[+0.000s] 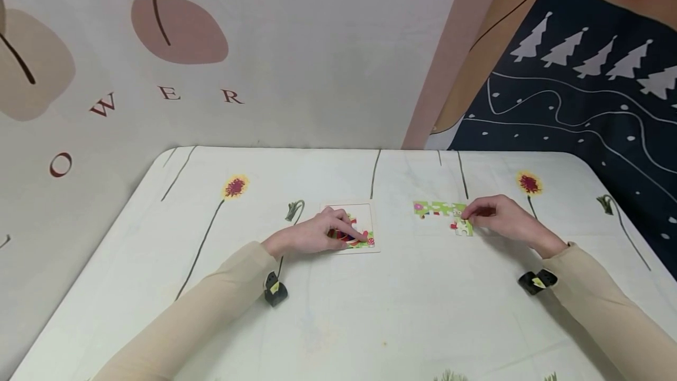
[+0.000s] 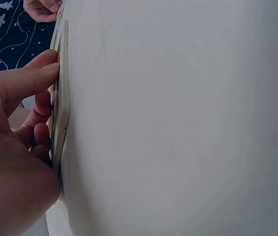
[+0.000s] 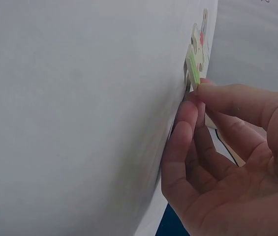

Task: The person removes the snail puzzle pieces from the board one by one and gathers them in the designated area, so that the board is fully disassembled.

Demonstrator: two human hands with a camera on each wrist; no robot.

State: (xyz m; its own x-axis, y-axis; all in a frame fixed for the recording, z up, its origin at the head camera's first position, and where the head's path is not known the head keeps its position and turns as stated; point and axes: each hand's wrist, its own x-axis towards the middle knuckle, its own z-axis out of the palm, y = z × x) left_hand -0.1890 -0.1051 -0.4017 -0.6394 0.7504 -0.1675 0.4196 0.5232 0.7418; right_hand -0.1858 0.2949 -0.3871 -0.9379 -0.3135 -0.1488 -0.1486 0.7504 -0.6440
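My left hand [image 1: 317, 233] rests on a shallow square puzzle tray [image 1: 364, 216], its index finger stretched over colourful pieces along the near side. Part of the tray's picture is hidden under that hand. Seen from the left wrist, the tray edge [image 2: 64, 108] is right beside the thumb and fingers. Off to the right, my right hand [image 1: 499, 217] is at the end of a row of loose jigsaw pieces [image 1: 436, 208]. Its thumb and fingertips pinch a green-edged jigsaw piece [image 3: 193, 69] by its edge.
A white cloth [image 1: 338, 310] with printed flowers covers the table. Behind it stands a pale printed backdrop [image 1: 328, 63], with a dark tree-patterned cloth [image 1: 571, 93] at the right. A small black wrist camera [image 1: 537, 281] sits at the right cuff.
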